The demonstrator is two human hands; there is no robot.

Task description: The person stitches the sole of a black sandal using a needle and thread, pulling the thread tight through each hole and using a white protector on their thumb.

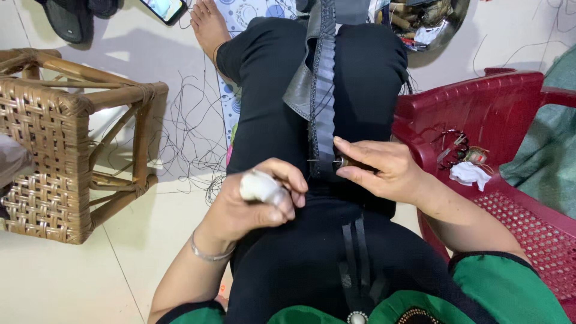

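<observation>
Looking down at our lap, we see a long strip of grey fabric [324, 90] with a dark pleated edge running over our black-clad legs, its long axis pointing straight away from the hands toward the feet. Our right hand [384, 165] is the nearer one: it rests on the near end of the strip, fingers pressed together around a small dark spool-like piece [343, 162] at the strip's edge. Our left hand [258, 201] sits just to the left of the strip and a little closer to our body, curled shut, its bandaged fingertip [259, 186] pinching toward the thumb; we cannot tell whether a needle or thread is caught between them. The hands are near each other but not touching.

Beyond the right hand stands a red plastic chair [510, 114] with small sewing bits and a white scrap [469, 174] on its seat. Left of the left hand stands a woven cane stool [54, 156], with loose dark threads [186, 150] strewn on the floor [72, 282] between.
</observation>
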